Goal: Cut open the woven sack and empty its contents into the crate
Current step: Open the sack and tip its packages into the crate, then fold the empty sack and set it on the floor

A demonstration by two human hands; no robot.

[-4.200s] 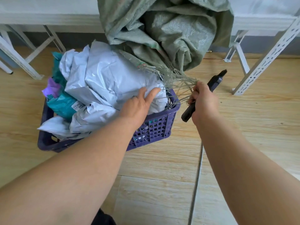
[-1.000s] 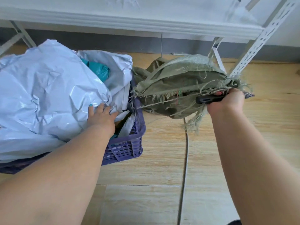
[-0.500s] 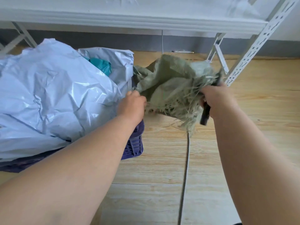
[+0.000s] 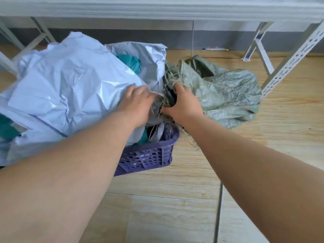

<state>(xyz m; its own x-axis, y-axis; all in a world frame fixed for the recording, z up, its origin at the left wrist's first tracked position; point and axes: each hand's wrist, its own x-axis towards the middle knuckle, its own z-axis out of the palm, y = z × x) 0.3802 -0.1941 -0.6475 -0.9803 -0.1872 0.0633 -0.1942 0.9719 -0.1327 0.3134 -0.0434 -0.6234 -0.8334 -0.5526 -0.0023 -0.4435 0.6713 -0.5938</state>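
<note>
Head view: woven sack (image 4: pixel 226 95) lies slumped on the floor right of the crate (image 4: pixel 149 155), frayed mouth toward it. Right hand (image 4: pixel 182 104) clamps a dark cutter (image 4: pixel 169 94), perhaps strands too; left hand (image 4: pixel 138 102) presses the parcels (image 4: pixel 70 88), fingers together.

Green woven sack (image 4: pixel 226 95) crumpled on floor beside purple crate (image 4: pixel 149 156), heaped w/ parcels (image 4: pixel 70 88).

Light wood-grain plank floor (image 4: pixel 184 199), pale and evenly lit, with a dark seam running toward the viewer. Along the far edge, a grey skirting band (image 4: pixel 122 35) under a white wall. White slotted metal shelving upright (image 4: pixel 291 62) at right, angled white frame legs (image 4: pixel 40 32) at left.
</note>
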